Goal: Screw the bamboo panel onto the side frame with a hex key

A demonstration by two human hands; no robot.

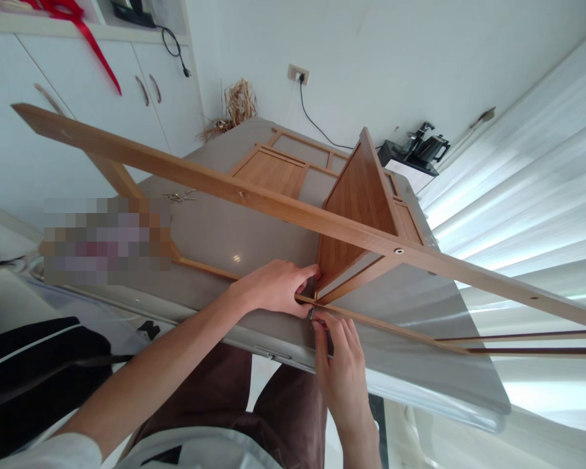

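Note:
A wooden frame [273,202] stands on its side on the grey table, with a wooden panel [359,189] set across between its rails. My left hand [280,286] is closed around the thin lower rail [385,326], its fingers right beside the panel's near corner. On the near side of that joint, my right hand [342,348] pinches a small metal piece [312,314] between thumb and fingers. The piece touches or nearly touches the rail; its exact kind is too small to make out. A metal-ringed hole [399,251] shows in the upper rail.
Several bolts [178,197] lie on the table [224,225]. Behind the panel lies another panelled wooden frame [268,170]. A black kettle [432,150] stands at the far right, near white curtains [532,215]. White cabinets [92,98] are at left. A patch at left is pixelated.

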